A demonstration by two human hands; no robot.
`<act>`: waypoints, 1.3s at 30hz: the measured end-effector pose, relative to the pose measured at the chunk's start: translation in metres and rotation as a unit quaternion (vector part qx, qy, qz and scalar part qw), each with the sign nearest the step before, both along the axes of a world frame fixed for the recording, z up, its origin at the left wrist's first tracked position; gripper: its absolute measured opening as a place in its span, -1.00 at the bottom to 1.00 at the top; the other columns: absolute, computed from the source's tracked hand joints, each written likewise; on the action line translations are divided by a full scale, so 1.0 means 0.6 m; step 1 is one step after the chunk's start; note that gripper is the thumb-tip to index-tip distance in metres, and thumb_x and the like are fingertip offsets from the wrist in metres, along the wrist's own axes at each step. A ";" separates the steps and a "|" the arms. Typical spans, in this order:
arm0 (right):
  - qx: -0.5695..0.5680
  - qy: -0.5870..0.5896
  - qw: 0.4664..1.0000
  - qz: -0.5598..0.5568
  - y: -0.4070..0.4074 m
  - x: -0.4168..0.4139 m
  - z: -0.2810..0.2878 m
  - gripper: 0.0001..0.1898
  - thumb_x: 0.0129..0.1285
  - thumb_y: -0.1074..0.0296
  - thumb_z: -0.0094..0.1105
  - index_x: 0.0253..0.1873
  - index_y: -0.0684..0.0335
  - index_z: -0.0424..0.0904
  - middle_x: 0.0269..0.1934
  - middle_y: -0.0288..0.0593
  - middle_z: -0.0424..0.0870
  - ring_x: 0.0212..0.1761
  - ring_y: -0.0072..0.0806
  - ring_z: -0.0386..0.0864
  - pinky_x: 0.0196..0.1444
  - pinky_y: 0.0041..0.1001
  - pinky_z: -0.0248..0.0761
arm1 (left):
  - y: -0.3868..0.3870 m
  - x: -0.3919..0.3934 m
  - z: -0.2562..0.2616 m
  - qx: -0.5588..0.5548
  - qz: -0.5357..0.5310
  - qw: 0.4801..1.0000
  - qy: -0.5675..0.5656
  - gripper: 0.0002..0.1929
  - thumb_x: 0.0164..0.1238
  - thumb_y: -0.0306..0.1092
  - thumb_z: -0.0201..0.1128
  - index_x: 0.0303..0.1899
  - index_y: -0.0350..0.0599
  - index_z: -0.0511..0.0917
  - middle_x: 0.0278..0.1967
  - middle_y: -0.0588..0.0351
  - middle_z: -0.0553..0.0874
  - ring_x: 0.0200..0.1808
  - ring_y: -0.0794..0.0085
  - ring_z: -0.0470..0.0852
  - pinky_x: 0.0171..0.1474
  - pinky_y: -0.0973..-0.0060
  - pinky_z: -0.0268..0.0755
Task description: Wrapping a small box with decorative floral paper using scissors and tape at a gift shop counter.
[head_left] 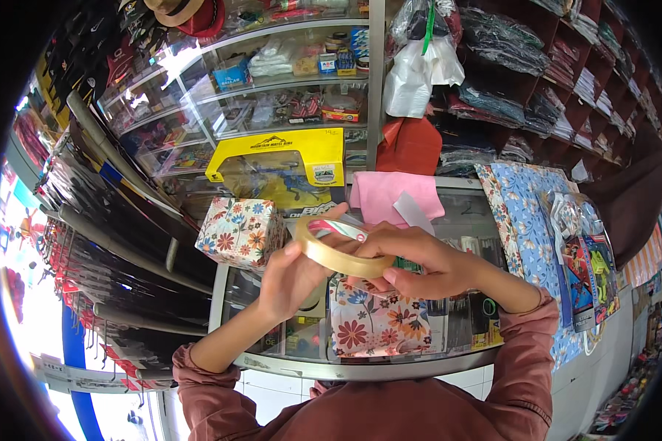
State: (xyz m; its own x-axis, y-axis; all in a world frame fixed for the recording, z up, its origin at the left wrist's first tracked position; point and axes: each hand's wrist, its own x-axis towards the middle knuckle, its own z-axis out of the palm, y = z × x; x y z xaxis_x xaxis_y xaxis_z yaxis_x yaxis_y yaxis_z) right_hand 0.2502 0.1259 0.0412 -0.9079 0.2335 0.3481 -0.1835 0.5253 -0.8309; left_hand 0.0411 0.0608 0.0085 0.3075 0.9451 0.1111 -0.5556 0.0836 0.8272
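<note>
A roll of clear adhesive tape (345,256) is held between both hands above the glass counter. My left hand (295,278) grips its left side, the thumb on the outer face. My right hand (427,262) pinches its right side, with a finger reaching into the ring and the thumb at the outer edge. Just below lies a box in floral wrapping paper (380,328), its far part hidden by the tape and my right hand. Left of the tape sits a second floral-wrapped box (234,231), apart from my left hand.
Behind them stands a yellow toy-bike box (278,140). A pink cloth (391,195) and a white paper strip (414,212) lie on the glass counter (287,364). Wrapping sheets (516,220) and packaged toys (585,270) are on the right. Hanging goods (138,264) crowd the left.
</note>
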 end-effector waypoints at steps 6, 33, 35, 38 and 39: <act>0.074 -0.017 0.996 -0.046 0.003 -0.004 -0.009 -0.58 0.26 0.45 -0.16 0.23 0.33 0.31 -0.33 -0.16 0.43 -0.22 -0.31 0.40 -0.04 -0.34 0.23 | 0.002 0.004 -0.021 0.032 0.059 0.997 0.034 -0.08 0.24 0.15 0.05 0.44 -0.21 -0.17 0.29 -0.20 0.31 0.34 0.15 0.28 0.42 0.24 -0.09; -0.057 0.074 0.996 -0.002 0.017 -0.007 -0.022 -0.73 0.20 0.35 0.03 -0.08 0.40 0.50 -0.45 -0.21 0.54 -0.47 -0.53 0.46 -0.35 -0.50 0.33 | 0.007 -0.002 -0.022 -0.020 -0.036 0.999 -0.004 -0.07 0.33 0.38 -0.26 0.44 -0.23 -0.21 0.28 -0.22 0.33 0.31 0.14 0.34 0.32 0.24 0.16; -0.042 0.074 0.995 -0.055 0.014 -0.006 -0.017 -0.76 0.23 0.32 0.03 -0.16 0.41 0.53 -0.46 -0.20 0.53 -0.48 -0.51 0.44 -0.33 -0.52 0.31 | 0.008 -0.001 -0.019 -0.034 0.033 0.996 0.077 -0.10 0.34 0.36 -0.24 0.44 -0.20 -0.17 0.29 -0.22 0.31 0.31 0.14 0.33 0.33 0.26 0.16; 0.034 -0.010 0.991 -0.132 0.007 -0.007 -0.006 -0.81 0.13 0.41 0.08 -0.20 0.37 0.52 -0.48 -0.19 0.51 -0.47 -0.52 0.42 -0.36 -0.50 0.28 | 0.008 -0.008 -0.020 0.206 0.139 0.939 0.237 -0.40 0.47 -0.13 -0.02 0.41 -0.13 0.04 0.38 -0.14 0.14 0.41 0.24 0.14 0.38 0.32 -0.03; 0.079 -0.002 0.988 -0.136 0.003 -0.010 -0.013 -0.81 0.10 0.45 0.06 -0.18 0.37 0.51 -0.48 -0.18 0.50 -0.47 -0.52 0.41 -0.37 -0.50 0.27 | 0.007 -0.009 -0.015 0.207 0.137 0.939 0.236 -0.40 0.47 -0.13 -0.02 0.41 -0.13 0.04 0.38 -0.14 0.14 0.41 0.24 0.14 0.38 0.32 -0.03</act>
